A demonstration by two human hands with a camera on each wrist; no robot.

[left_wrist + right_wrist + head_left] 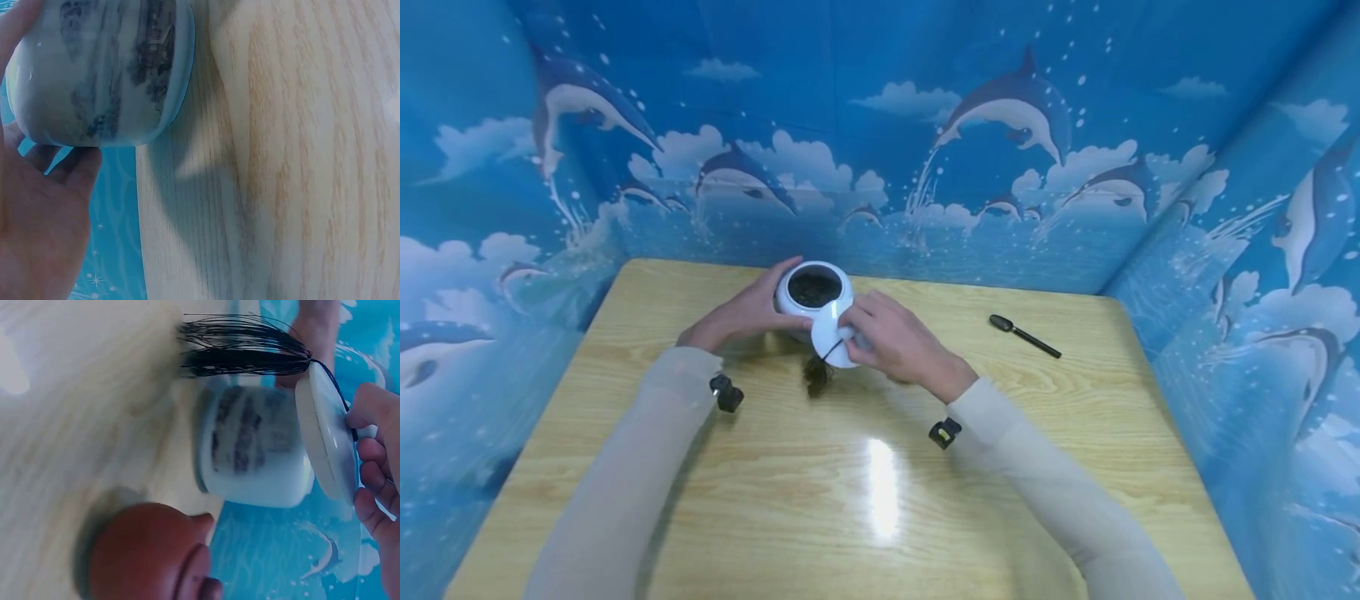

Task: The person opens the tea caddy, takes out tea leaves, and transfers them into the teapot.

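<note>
A round white lidded jar [846, 287] stands at the back of the table, its mouth uncovered, with dark tea-like leaves [814, 290] inside. Dark printed markings cover its side in both wrist views. My left hand [748, 310] holds the jar around its left side, thumb in front and fingers behind. Between the thumb and fingers of my right hand [891, 337] is the white lid [322, 434], tilted on edge at the jar's front right rim. From the lid's knob a dark tassel [247, 353] hangs down. The right hand hides part of the knob.
A reddish-brown teapot [147, 553] sits beside the jar, hidden behind the right hand in the head view. To the right lies a black scoop-like spoon [1033, 340]. A blue dolphin curtain [865, 125] borders the wooden table [790, 500] at the back and sides.
</note>
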